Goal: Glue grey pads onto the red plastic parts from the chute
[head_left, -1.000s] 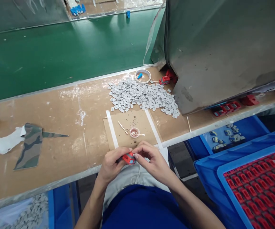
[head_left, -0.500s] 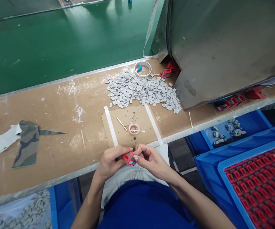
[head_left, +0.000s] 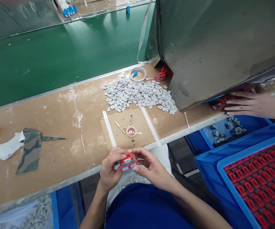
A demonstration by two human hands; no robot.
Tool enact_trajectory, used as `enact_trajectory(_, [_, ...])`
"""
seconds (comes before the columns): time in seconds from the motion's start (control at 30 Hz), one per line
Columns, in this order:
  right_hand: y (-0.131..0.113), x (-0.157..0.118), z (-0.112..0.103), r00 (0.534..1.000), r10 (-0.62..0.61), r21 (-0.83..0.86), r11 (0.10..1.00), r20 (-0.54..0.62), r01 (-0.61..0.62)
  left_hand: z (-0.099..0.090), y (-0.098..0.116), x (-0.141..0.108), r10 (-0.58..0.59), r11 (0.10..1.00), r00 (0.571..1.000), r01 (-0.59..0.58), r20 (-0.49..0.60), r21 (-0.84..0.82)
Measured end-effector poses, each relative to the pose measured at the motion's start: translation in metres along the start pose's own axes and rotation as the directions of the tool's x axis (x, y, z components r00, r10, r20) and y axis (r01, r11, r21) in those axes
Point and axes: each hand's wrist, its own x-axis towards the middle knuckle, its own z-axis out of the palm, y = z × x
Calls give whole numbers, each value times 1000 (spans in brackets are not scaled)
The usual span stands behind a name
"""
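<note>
A small red toy car (head_left: 128,161) with grey trim and light blue windows is between my hands, just off the front edge of the bench. My left hand (head_left: 111,167) grips its left side, fingers over the top and thumb below. My right hand (head_left: 150,165) holds its right side with the fingers and thumb around the edge. On the bench beyond are a small cup (head_left: 131,131) with a cotton swab lying across it and a second stick (head_left: 120,127). Farther back spreads a heap of small grey plates (head_left: 139,95).
A tape roll (head_left: 138,74) stands behind the heap. A large metal housing (head_left: 218,47) rises at right, where another person's hand (head_left: 247,103) reaches toward red cars. A blue crate (head_left: 223,184) of red parts sits at lower right. Camouflage cloth (head_left: 30,152) lies at left.
The toy car has been turned so its top faces up, and my right fingers have shifted from a pinch to its side. Another person's hand has appeared at the right.
</note>
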Motion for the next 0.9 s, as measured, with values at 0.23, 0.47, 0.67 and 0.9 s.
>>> enact_trajectory(0.23, [-1, -6, -1, 984, -164, -275, 952, -76, 138, -8, 25, -2, -144, 985, 980, 129, 138, 113])
enact_trajectory(0.47, [-27, -10, 2, 936, -351, -508, 805, 5, 305, -7, 45, 8, -163, 985, 987, 163, -11, 49])
enact_trajectory(0.67, [-49, -16, 14, 878, -472, -675, 623, 79, 396, -14, 56, 13, -110, 992, 994, 110, 6, 65])
enact_trajectory(0.9, [-77, -29, 35, 809, -573, -761, 464, 133, 454, -30, 77, 28, -6, 1000, 997, 6, 73, -5])
